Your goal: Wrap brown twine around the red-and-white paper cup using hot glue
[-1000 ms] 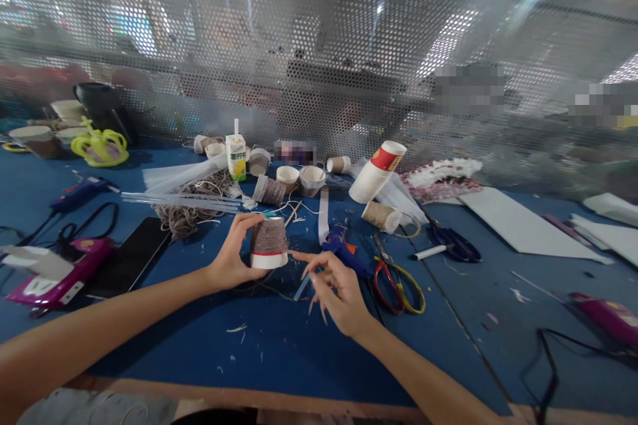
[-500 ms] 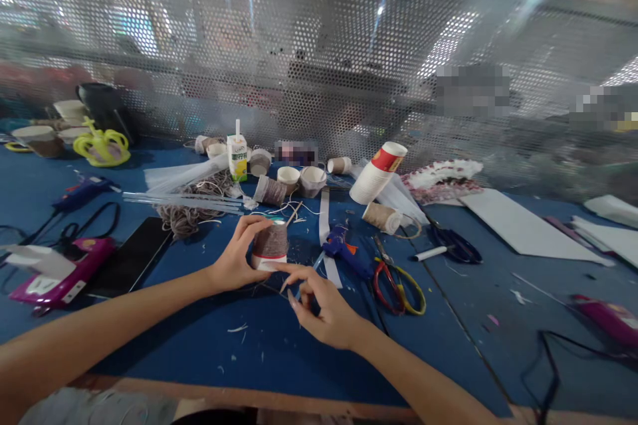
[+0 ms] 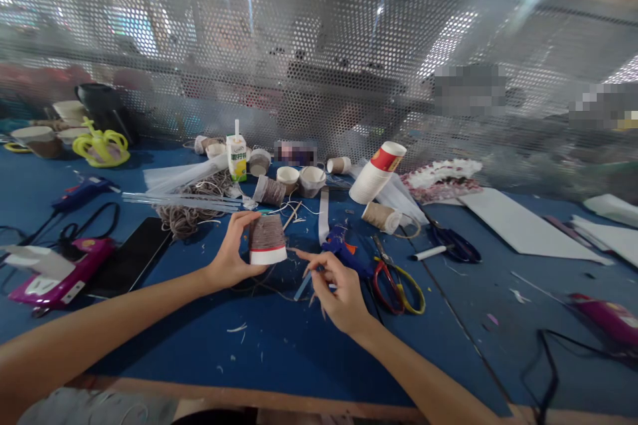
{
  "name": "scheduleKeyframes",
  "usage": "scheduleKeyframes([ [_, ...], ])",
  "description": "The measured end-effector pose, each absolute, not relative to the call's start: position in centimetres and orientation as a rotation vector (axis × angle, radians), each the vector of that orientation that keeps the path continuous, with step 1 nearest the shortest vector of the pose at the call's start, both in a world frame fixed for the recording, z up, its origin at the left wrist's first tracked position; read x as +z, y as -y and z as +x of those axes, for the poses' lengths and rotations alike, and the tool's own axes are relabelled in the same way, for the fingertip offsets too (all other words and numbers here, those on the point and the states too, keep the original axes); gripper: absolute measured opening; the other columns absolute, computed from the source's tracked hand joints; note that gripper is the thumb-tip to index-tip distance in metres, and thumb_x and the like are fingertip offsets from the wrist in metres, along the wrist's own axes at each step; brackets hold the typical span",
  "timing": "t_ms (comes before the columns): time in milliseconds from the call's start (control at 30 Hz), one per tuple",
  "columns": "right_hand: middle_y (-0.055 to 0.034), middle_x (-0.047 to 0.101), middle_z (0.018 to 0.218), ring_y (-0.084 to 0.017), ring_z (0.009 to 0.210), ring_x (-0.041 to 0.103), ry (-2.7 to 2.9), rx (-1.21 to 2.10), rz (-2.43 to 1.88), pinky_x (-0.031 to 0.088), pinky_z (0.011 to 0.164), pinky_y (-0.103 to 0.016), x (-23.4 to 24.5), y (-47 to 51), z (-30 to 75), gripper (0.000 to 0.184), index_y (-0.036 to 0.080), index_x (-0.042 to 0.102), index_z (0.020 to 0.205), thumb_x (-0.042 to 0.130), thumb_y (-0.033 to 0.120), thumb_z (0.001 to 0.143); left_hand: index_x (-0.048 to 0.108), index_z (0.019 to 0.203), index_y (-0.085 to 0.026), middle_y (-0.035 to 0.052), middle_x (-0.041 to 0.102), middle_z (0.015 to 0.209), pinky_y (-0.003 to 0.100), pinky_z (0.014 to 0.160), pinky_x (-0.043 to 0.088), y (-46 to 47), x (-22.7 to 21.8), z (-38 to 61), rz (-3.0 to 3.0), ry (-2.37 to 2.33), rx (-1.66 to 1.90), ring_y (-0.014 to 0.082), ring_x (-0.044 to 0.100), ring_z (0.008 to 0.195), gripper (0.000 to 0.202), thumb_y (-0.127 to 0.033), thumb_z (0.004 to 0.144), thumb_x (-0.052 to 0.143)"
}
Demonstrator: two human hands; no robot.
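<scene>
My left hand (image 3: 233,249) is closed around an upside-down paper cup (image 3: 268,256), thumb low and fingers near its top. Grey-brown yarn (image 3: 266,232) is wound round most of the cup; a red line and a white band show at the lower end. To the right of the cup is my right hand (image 3: 336,289), its index finger stretched toward the cup and the other fingers curled on a thin yarn strand, much of it hidden. Beneath that hand a clear glue stick (image 3: 302,286) shows, beside a blue glue gun (image 3: 343,249).
Scissors (image 3: 396,289) with red and yellow handles lie right of the glue gun. Behind are a yarn heap (image 3: 192,202), a drink carton (image 3: 237,158), several wrapped cups and a leaning cup stack (image 3: 373,176). A black phone (image 3: 132,255) lies to the left.
My right hand has moved right, away from the cup's lower rim. The cup has tilted and shifted slightly up and left in my left hand, showing more of its wound side.
</scene>
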State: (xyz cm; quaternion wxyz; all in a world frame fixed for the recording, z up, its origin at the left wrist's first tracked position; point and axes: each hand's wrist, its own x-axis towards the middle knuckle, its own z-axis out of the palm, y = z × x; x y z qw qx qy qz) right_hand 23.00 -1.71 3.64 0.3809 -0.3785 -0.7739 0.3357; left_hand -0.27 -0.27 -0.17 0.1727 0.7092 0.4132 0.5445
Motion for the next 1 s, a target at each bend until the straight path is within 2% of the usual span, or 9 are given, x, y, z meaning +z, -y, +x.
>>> scheduleKeyframes([
  [167, -0.0024, 0.064, 0.086, -0.006, 0.041, 0.044, 1.796, 0.782, -1.049, 0.037, 0.039, -0.021, 3.4, 1.4, 23.0, 0.006, 0.022, 0.044, 0.086, 0.049, 0.02, 0.085, 0.035, 0.129, -0.024, 0.0116, 0.037, 0.126, 0.054, 0.106, 0.04, -0.1, -0.8, -0.3, 1.927, -0.934, 1.526, 0.0315, 0.044, 0.124, 0.077, -0.029, 0.064, 0.077],
  [400, 0.0112, 0.036, 0.06, -0.009, 0.038, 0.039, 1.587, 0.816, -1.188, 0.036, 0.038, -0.021, 2.6, 0.6, 23.3, 0.03, 0.024, 0.031, 0.102, 0.053, 0.018, 0.083, 0.028, 0.126, -0.028, 0.0136, 0.029, 0.133, 0.057, 0.108, 0.037, 0.0, -0.6, -0.2, 1.913, -0.668, 1.44, 0.0355, 0.034, 0.135, 0.078, -0.027, 0.066, 0.079],
  [467, 0.0113, 0.037, 0.06, -0.009, 0.039, 0.04, 1.607, 0.882, -1.171, 0.04, 0.039, -0.023, 2.9, 0.5, 23.5, 0.038, 0.024, 0.03, 0.11, 0.054, 0.017, 0.082, 0.028, 0.124, -0.029, 0.0138, 0.027, 0.135, 0.057, 0.106, 0.039, 0.0, -0.5, -0.2, 1.906, -0.613, 1.416, 0.0362, 0.036, 0.135, 0.079, -0.028, 0.066, 0.081],
  [567, -0.0041, 0.056, 0.098, -0.006, 0.045, 0.046, 1.807, 1.045, -0.976, 0.045, 0.043, -0.025, 3.9, 1.0, 23.5, 0.062, 0.027, 0.023, 0.131, 0.055, 0.014, 0.08, 0.027, 0.125, -0.031, 0.0144, 0.02, 0.141, 0.058, 0.105, 0.04, 0.2, -0.5, 0.0, 1.897, -0.553, 1.355, 0.0367, 0.04, 0.134, 0.08, -0.027, 0.066, 0.082],
  [633, -0.0162, 0.033, 0.142, -0.004, 0.052, 0.051, 1.962, 1.17, -0.815, 0.049, 0.045, -0.027, 4.4, 1.6, 23.3, 0.078, 0.034, 0.015, 0.14, 0.057, 0.013, 0.078, 0.025, 0.126, -0.032, 0.0144, 0.014, 0.145, 0.059, 0.106, 0.038, 0.2, -0.5, 0.2, 1.889, -0.511, 1.331, 0.0364, 0.042, 0.134, 0.082, -0.026, 0.067, 0.081],
  [700, -0.018, 0.009, 0.155, -0.004, 0.056, 0.054, 2.065, 1.217, -0.727, 0.051, 0.048, -0.028, 4.4, 2.1, 23.1, 0.089, 0.038, 0.008, 0.144, 0.06, 0.011, 0.076, 0.024, 0.126, -0.033, 0.0142, 0.015, 0.146, 0.061, 0.108, 0.035, 0.2, -0.6, 0.4, 1.9, -0.492, 1.323, 0.0357, 0.042, 0.134, 0.082, -0.026, 0.068, 0.081],
  [733, -0.0191, 0.007, 0.155, -0.005, 0.056, 0.055, 2.096, 1.207, -0.717, 0.052, 0.048, -0.028, 4.1, 2.1, 23.0, 0.093, 0.037, 0.006, 0.145, 0.061, 0.011, 0.074, 0.024, 0.127, -0.033, 0.0142, 0.019, 0.146, 0.062, 0.109, 0.034, 0.1, -0.6, 0.4, 1.913, -0.491, 1.327, 0.0354, 0.042, 0.134, 0.083, -0.027, 0.068, 0.082],
  [867, -0.0235, 0.034, 0.144, -0.006, 0.055, 0.055, 2.169, 1.167, -0.775, 0.052, 0.05, -0.027, 2.6, 1.9, 22.8, 0.099, 0.028, 0.003, 0.148, 0.065, 0.01, 0.072, 0.017, 0.133, -0.032, 0.0145, 0.041, 0.134, 0.063, 0.107, 0.036, -0.1, -0.8, 0.3, 2.003, -0.52, 1.283, 0.0341, 0.047, 0.13, 0.092, -0.03, 0.068, 0.081],
  [1000, -0.0199, 0.052, 0.128, -0.006, 0.05, 0.054, 2.131, 1.232, -0.871, 0.049, 0.044, -0.024, 2.1, 1.8, 22.7, 0.097, 0.026, 0.004, 0.148, 0.065, 0.012, 0.074, 0.006, 0.143, -0.029, 0.0176, 0.045, 0.134, 0.063, 0.105, 0.039, -0.1, -0.9, -0.2, 2.112, -0.6, 1.153, 0.0344, 0.048, 0.129, 0.095, -0.023, 0.076, 0.073],
])
